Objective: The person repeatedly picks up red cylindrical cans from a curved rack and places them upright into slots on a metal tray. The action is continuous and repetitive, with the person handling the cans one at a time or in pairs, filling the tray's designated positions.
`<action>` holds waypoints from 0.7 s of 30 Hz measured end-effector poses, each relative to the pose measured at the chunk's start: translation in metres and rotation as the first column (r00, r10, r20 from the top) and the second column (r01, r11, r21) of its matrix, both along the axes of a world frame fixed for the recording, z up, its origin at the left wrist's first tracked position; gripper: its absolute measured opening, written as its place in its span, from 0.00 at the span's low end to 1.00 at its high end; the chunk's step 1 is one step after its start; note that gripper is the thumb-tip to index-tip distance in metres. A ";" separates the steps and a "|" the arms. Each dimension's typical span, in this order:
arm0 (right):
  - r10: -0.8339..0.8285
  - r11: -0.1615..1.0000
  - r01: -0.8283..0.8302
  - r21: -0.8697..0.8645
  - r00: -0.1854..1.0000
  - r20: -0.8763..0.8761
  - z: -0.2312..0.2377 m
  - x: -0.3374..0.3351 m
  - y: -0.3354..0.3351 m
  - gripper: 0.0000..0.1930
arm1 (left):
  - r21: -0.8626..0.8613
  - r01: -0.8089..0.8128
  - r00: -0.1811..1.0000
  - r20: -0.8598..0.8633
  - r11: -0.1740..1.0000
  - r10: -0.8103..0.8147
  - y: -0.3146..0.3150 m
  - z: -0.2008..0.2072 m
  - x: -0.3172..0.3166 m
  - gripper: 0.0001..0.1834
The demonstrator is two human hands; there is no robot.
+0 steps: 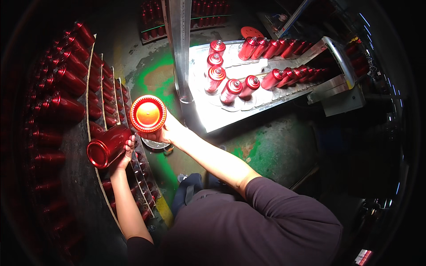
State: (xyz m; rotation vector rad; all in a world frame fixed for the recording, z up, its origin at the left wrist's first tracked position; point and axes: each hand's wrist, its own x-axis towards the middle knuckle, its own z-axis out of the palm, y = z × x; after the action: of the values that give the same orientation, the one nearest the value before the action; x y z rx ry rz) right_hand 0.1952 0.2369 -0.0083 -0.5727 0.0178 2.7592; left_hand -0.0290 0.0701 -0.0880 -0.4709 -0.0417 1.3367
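Observation:
A glossy red glass bottle (pixel 114 142) lies tilted in my left hand (pixel 125 156), its round base turned toward me and to the left. The fingers of that hand are wrapped round its side. Just right of it, my right hand (pixel 167 131) grips a second red bottle (pixel 148 114) with its ridged base facing up at me, glowing orange under the light. The two bottles are close together; whether they touch I cannot tell. Both necks are hidden from view.
At my left stands a tiered rack (pixel 103 88) packed with red bottles. To the right, a conveyor (pixel 208 116) carries several upright red bottles (pixel 216 76). A metal post (pixel 181 48) rises beside it. Green patches mark the floor (pixel 255 153). Another loaded rack (pixel 206 22) stands at the back.

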 end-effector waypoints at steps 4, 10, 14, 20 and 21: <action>-0.060 0.996 0.037 -0.086 0.956 -0.287 -0.018 0.035 0.012 0.27 | -0.025 0.010 1.000 -0.010 1.000 -0.010 0.004 -0.009 0.017 0.40; -0.297 0.955 0.274 -0.114 0.896 -0.330 -0.046 0.117 0.060 0.13 | 0.123 -0.017 0.681 -0.725 0.992 0.102 0.053 0.015 0.071 0.28; -0.339 0.930 0.358 0.084 0.923 -0.184 -0.010 0.213 0.090 0.17 | -0.017 -0.324 0.520 -0.839 0.946 0.163 0.108 0.083 0.145 0.18; -0.536 0.813 0.493 0.310 0.841 0.066 0.039 0.357 0.133 0.24 | 0.131 -0.397 0.135 -0.971 0.908 0.199 0.223 0.149 0.246 0.24; -0.582 0.761 0.520 0.387 0.811 0.053 0.041 0.380 0.137 0.25 | 0.236 -0.351 0.031 -0.964 0.906 0.263 0.240 0.156 0.262 0.25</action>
State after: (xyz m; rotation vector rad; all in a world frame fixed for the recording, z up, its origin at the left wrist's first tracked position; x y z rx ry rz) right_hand 0.5748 0.3741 0.0330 -0.5851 -0.3012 2.0553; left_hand 0.2330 0.3101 0.0676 0.5775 1.1621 1.8721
